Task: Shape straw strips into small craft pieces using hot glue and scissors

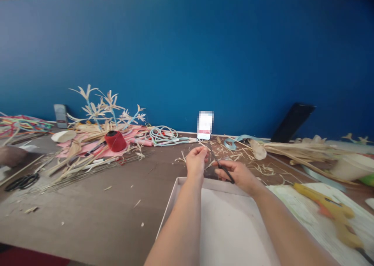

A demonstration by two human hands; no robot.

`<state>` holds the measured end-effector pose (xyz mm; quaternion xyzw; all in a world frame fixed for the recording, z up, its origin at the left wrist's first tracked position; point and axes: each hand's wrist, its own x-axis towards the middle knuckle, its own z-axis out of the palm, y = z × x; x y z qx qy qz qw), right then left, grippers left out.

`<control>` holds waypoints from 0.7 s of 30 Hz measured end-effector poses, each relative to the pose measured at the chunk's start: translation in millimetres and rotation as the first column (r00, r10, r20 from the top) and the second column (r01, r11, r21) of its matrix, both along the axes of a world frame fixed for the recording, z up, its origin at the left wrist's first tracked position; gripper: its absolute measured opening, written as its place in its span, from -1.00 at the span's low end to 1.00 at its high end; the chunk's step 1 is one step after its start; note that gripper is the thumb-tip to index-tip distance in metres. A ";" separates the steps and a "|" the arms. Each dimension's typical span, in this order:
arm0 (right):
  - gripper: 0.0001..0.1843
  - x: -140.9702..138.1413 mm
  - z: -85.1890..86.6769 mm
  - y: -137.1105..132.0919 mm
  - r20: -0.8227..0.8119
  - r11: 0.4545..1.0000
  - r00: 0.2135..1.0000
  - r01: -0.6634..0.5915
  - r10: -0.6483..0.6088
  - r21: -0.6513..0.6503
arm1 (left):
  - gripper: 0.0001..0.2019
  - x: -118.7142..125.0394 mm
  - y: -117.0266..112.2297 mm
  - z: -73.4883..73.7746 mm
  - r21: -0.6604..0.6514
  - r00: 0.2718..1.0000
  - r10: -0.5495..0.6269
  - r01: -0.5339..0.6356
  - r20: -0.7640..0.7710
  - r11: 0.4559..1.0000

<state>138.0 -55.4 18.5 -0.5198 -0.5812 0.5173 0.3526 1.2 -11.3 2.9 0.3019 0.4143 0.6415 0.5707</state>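
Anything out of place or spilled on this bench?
Mostly mess: straw scraps lie strewn over the table, outside the tray. The glue gun lies flat on the paper at right. The left hand pinches a strip, the right hand holds scissors; nothing looks damaged.

A red thread spool (115,140) sat on pink paper (73,146) beside straw flowers (101,109). Black scissors (22,181) lay far left, a yellow glue gun (333,211) (blurred) far right, and a dark flat device (292,122) leaned against the blue wall (187,55).
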 end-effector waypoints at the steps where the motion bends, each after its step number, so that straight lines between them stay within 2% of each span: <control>1: -0.41 0.3 -0.7 0.2 -0.006 1.000 1.000 -0.002 0.002 -0.002 | -0.76 0.1 0.0 0.0 0.003 1.000 0.002 -0.002 0.002 1.000; 21: -0.37 -2.5 -1.8 0.4 -0.002 1.000 1.000 0.000 0.000 0.013 | -0.76 0.9 1.1 -1.5 -0.001 0.998 0.055 -0.055 -0.004 0.998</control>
